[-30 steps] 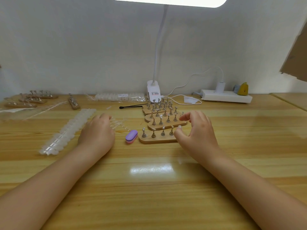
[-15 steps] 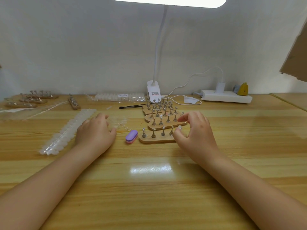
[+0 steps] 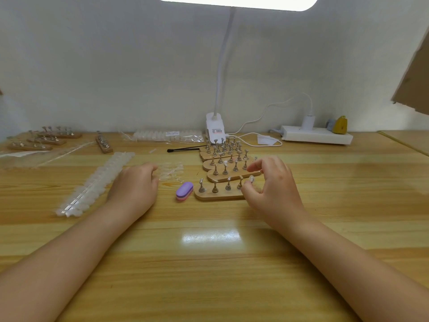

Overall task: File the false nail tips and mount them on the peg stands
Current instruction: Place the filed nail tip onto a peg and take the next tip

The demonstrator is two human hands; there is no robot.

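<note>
My right hand [image 3: 271, 187] pinches a tip [image 3: 251, 179] at the stand [image 3: 218, 195]: light, slippery, so edge grip. Left hand [image 3: 135, 184] curled on loose tips [image 3: 170, 171], grip unclear.

White clamp lamp [image 3: 215, 129], power strip [image 3: 316, 135] by wall; wooden table [image 3: 209, 263].
</note>
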